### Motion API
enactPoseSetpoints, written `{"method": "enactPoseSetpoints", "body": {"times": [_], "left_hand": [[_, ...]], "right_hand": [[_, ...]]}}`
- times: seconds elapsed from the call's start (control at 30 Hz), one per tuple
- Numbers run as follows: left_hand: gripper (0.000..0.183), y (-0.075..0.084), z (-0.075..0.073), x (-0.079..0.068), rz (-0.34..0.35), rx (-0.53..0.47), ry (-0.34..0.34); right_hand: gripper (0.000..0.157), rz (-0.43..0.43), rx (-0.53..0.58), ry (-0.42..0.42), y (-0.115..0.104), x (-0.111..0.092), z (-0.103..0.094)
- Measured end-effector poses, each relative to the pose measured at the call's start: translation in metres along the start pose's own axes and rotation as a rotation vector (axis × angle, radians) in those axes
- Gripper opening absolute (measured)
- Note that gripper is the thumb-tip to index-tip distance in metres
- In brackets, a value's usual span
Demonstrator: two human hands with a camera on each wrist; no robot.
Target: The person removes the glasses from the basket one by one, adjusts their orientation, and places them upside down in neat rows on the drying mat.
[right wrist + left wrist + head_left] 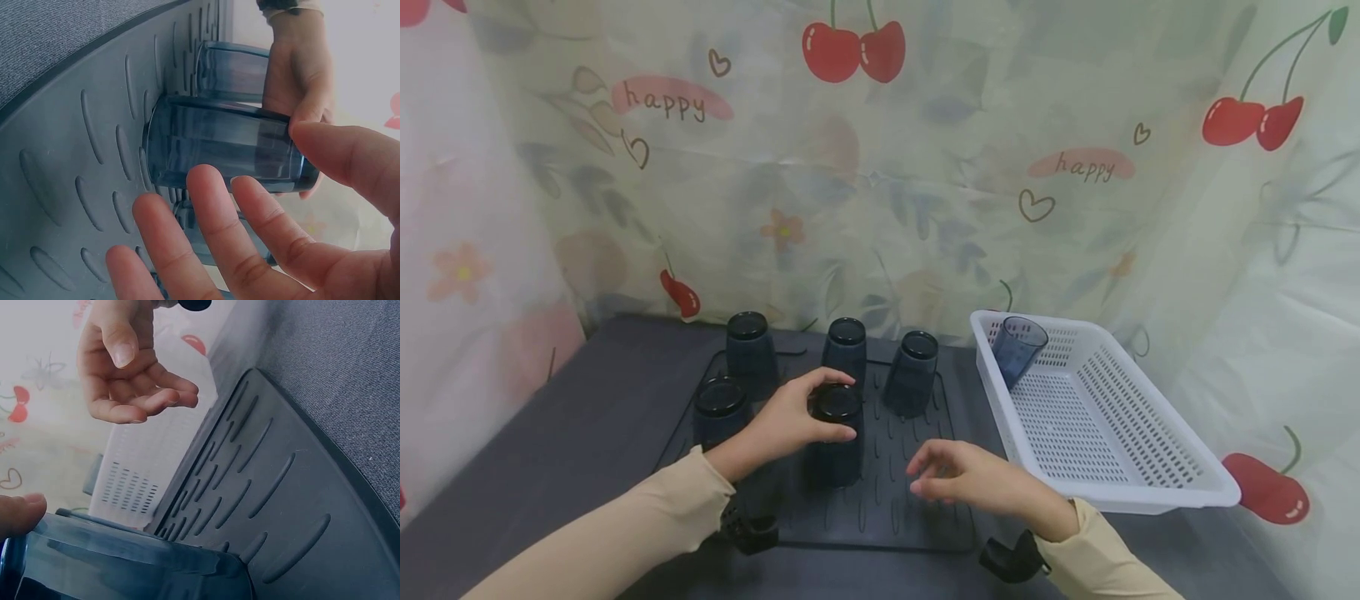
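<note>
My left hand (786,417) grips a dark blue glass (835,458) near its upturned base, thumb on one side and fingers on the other. This glass stands upside down on a black ridged drying mat (917,521), its rim at the mat in the right wrist view. To the right of it, my right hand (981,479) hovers over the mat with loosely bent fingers and nothing in them. More upturned glasses stand around: one at the left (721,412), one behind it (751,358), one at back centre (846,346) and one at back right (912,375).
On the right sits a white perforated basket (1150,500) with one clear blue glass (1018,350) leaning in its back left corner. A dark grey cloth (565,450) covers the table. A cherry-patterned curtain (925,167) hangs close behind and at both sides.
</note>
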State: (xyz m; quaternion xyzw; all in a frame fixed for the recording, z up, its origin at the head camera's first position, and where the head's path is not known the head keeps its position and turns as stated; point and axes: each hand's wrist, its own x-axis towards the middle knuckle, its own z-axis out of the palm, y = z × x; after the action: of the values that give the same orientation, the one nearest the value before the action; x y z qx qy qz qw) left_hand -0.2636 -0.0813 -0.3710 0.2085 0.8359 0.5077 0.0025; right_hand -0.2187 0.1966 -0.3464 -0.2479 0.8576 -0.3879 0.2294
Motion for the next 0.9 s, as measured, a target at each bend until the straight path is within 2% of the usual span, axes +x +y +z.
{"method": "enactPoseSetpoints", "body": {"times": [0.9], "left_hand": [[0.063,0.0005,0.0003,-0.0009,-0.010,-0.039,-0.023]], "right_hand": [[0.028,-0.017,-0.005,0.016,-0.0070,-0.0019,-0.0034]]}}
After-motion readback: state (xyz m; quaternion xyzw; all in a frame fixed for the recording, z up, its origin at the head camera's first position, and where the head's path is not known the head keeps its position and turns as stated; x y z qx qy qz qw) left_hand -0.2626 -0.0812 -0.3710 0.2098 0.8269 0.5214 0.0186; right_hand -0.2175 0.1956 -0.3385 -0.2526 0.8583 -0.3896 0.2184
